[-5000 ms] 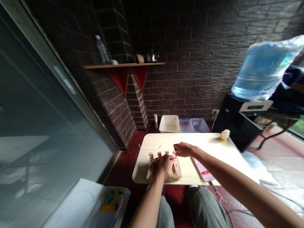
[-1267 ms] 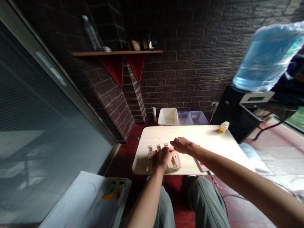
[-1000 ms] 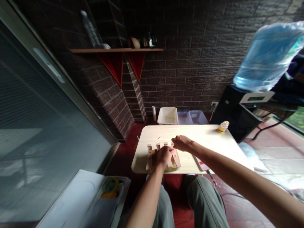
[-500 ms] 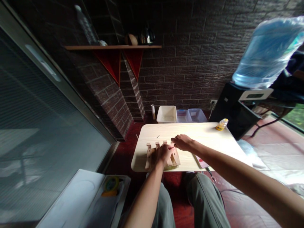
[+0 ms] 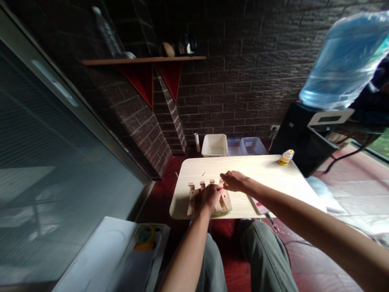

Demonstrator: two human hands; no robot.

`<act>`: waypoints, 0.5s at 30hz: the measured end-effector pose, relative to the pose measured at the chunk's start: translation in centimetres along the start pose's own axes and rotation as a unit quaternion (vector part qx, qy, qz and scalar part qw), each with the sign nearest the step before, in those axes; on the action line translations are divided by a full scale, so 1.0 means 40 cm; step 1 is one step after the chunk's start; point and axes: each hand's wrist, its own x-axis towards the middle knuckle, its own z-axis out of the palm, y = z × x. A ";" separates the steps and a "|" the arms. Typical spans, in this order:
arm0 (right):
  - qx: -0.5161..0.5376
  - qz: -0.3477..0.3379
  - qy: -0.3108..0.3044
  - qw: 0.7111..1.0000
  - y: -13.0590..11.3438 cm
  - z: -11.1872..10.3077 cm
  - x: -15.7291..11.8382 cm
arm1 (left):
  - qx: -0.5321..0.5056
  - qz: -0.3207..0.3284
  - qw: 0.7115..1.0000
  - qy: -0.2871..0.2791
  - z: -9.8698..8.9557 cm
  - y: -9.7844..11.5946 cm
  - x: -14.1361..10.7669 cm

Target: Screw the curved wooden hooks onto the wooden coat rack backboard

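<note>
A small wooden rack-like piece with several pale slats (image 5: 191, 199) lies near the front left of the light wooden table (image 5: 258, 168). My left hand (image 5: 212, 195) rests over its right-hand slats, fingers closed by a small red object (image 5: 219, 188) too small to name. Just beyond, my right hand (image 5: 234, 180) is closed above the far end of the rightmost slat. A bit of yellow shows under its fingers, but what it grips is mostly hidden. Behind the wooden piece, a thin dark item (image 5: 203, 174) lies on the tabletop.
A yellow-and-clear bottle (image 5: 285, 157) stands at the back right corner. A pink flat item (image 5: 260, 206) lies at the front edge. Bins (image 5: 214, 145) stand beyond the table, beside a water dispenser (image 5: 298, 138). A white case (image 5: 165, 239) with yellow tape sits lower left.
The view has shifted slightly. Both hands stay at the wooden piece, and a bit of yellow now shows beneath the right fingers.
</note>
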 end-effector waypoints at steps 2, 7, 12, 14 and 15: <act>-0.005 -0.013 0.004 1.000 -0.001 0.001 -0.005 | 0.001 0.001 1.000 -0.001 0.003 -0.001 -0.001; -0.015 -0.030 0.006 0.999 0.009 0.012 -0.008 | 0.006 -0.008 1.000 -0.004 0.010 -0.006 0.011; -0.012 -0.023 -0.001 1.000 0.020 0.021 0.000 | 0.009 -0.014 1.000 -0.007 0.014 -0.015 0.019; -0.011 -0.016 -0.002 1.000 0.018 0.023 0.006 | 0.009 -0.020 1.000 -0.008 0.015 -0.016 0.019; -0.010 -0.013 -0.002 1.000 0.015 0.024 0.009 | 0.009 -0.024 1.000 -0.008 0.015 -0.016 0.019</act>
